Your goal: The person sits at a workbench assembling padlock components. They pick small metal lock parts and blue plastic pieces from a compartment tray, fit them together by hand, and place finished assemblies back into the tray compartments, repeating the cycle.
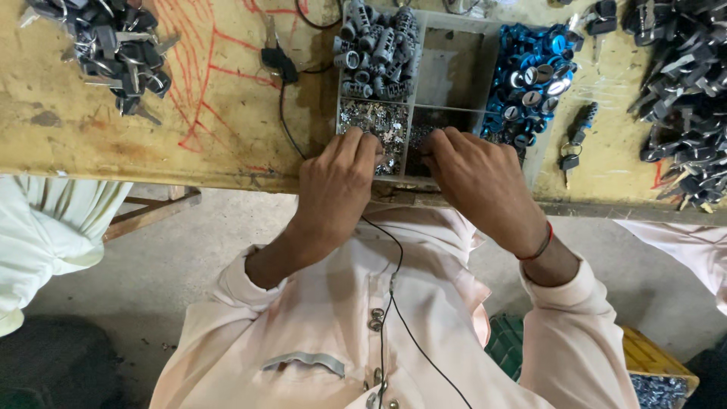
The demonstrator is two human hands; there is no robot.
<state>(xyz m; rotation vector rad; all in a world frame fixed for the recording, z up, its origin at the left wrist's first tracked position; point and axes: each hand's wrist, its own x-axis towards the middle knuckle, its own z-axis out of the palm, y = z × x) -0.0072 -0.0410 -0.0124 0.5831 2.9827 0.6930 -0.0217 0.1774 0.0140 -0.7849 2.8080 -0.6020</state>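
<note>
Hands at the near edge of a worn wooden table (189, 129), seen from above. Left hand (337, 185) curled, fingertips resting on small silvery metal pieces (375, 125) in the near-left compartment of a clear divided tray (454, 64); grip on any piece impossible to tell. Right hand (477, 178) curled likewise, fingertips in the neighbouring dark compartment, contents hidden. Tray's long axis running left to right along the table edge. Grey cylinders (375, 49) in the far-left compartment, blue-rimmed caps (534, 72) at right. Piles of keys (113, 49) lying well apart.
</note>
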